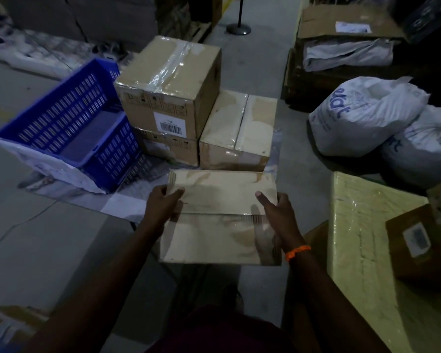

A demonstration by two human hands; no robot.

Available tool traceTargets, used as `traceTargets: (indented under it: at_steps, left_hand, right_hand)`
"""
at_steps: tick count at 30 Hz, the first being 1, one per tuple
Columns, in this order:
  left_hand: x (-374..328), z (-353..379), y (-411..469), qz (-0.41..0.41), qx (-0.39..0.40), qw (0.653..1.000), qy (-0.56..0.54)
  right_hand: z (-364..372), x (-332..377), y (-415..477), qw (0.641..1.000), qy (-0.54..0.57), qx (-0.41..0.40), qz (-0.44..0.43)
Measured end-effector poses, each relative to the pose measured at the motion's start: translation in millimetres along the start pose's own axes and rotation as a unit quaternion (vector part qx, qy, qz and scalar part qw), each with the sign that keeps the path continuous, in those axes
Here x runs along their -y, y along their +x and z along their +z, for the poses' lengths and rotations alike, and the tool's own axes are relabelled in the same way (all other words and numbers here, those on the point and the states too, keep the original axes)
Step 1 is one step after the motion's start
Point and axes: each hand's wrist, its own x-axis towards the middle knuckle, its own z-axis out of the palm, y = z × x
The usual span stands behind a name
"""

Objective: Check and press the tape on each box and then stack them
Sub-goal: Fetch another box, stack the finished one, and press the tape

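Cardboard box [220, 200] — left grip [163, 203], right grip [276, 210] clasping sides

Grey concrete floor [49, 238]. Pale sheet [122, 205] spread on it from centre to 10 o'clock, possibly plastic. On the sheet: blue crate [61, 123] at 10, two stacked boxes [168, 103] at 12, low taped box [237, 131] touching their right side. White sacks [362, 118] at 2; yellow-wrapped box [362, 225] at 4.
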Motion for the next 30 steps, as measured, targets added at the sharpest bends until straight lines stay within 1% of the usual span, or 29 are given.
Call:
traceTargets:
  at_steps: [4, 8, 10, 12, 14, 18, 21, 23, 24, 25, 26, 27, 28, 30]
  left_hand:
    - [8.8, -24.2, -11.7, -0.031, -0.042, 0.987, -0.149]
    - [-3.3, -17.8, -32.4, -0.009, -0.075, 0.967, -0.242]
    - [-6.0, -9.1, -38.9, -0.012, -0.072, 0.965, -0.254]
    - [-4.0, -3.1, -42.1, -0.029, -0.071, 0.967, -0.243]
    - [-0.2, 0.6, -45.2, -0.045, -0.061, 0.973, -0.217]
    - [10.0, -1.4, -51.2, -0.012, -0.036, 0.985, -0.169]
    - [19.8, -9.5, -50.9, 0.003, -0.054, 0.997, -0.06]
    - [15.3, -13.8, -54.7, 0.028, -0.081, 0.996, -0.013]
    - [10.0, -16.2, -56.7, 0.057, -0.093, 0.994, 0.001]
    - [4.1, -18.3, -57.1, 0.101, -0.107, 0.988, 0.035]
    - [-3.4, -18.9, -56.6, 0.155, -0.12, 0.976, 0.094]
    - [-10.4, -17.6, -55.1, 0.215, -0.121, 0.956, 0.161]
    - [-18.6, -12.8, -53.7, 0.276, -0.103, 0.93, 0.221]
    - [-34.1, 2.2, -50.7, 0.372, -0.017, 0.877, 0.304]
  right_hand:
    - [-6.2, -2.6, -29.4, 0.995, 0.088, -0.044, -0.034]
    - [-8.5, 5.1, -41.5, 0.971, 0.215, -0.096, -0.05]
    - [-10.2, 8.2, -41.6, 0.964, 0.239, -0.106, -0.041]
    - [-10.9, 7.5, -42.1, 0.97, 0.216, -0.11, -0.023]
    - [-13.0, 2.2, -42.2, 0.976, 0.182, -0.12, -0.017]
    - [-17.4, -12.3, -44.9, 0.983, 0.14, -0.118, -0.029]
    - [-16.8, -21.4, -50.8, 0.988, 0.089, -0.116, -0.047]
    - [-15.6, -24.7, -52.5, 0.988, 0.014, -0.128, -0.088]
    - [-14.3, -25.6, -51.8, 0.981, -0.046, -0.143, -0.123]
    - [-11.8, -25.3, -50.9, 0.966, -0.12, -0.159, -0.163]
    - [-7.7, -23.3, -50.5, 0.943, -0.199, -0.167, -0.208]
    - [-1.3, -18.2, -51.0, 0.918, -0.262, -0.159, -0.252]
    - [6.9, -9.5, -52.3, 0.897, -0.306, -0.133, -0.289]
    - [28.7, 9.2, -55.3, 0.868, -0.355, -0.04, -0.344]
